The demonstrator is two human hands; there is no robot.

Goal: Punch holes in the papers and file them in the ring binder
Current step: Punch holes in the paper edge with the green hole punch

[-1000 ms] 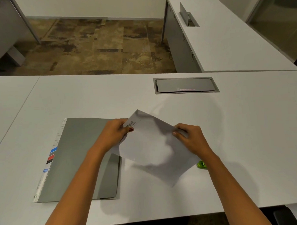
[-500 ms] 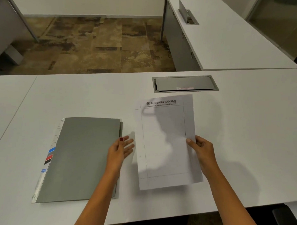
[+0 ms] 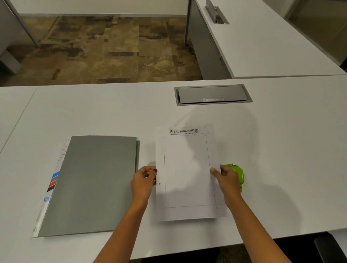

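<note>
Centrally, in the lower middle of the frame, a white sheet of paper (image 3: 186,170) lay flat and upright on a white desk (image 3: 287,147), its printed letterhead at the top edge. One small punched hole (image 3: 159,183) showed in its left margin, slightly below mid-height.

A person's two bare forearms reached up from the bottom of the frame. The left hand (image 3: 144,181) sat at the sheet's left edge with its fingers curled close together; the thumb, with a red nail, met the forefinger right at that edge and seemed to pinch it. The right hand (image 3: 227,178) held the right edge, thumb laid on top of the paper and the other fingers curled together behind the margin; their tips could not be seen.

Just right of that hand, and partly hidden by it, a bright green hole punch (image 3: 237,174) rested on the desk.

To the left of the paper, near it without touching, a closed grey ring binder (image 3: 92,183) lay flat, coloured index tabs poking out along its left side.

Above the sheet, a grey cable hatch (image 3: 212,94) was set into the desktop. A second desk (image 3: 264,39) filled the upper right, and patterned brown carpet (image 3: 106,45) the upper left.
</note>
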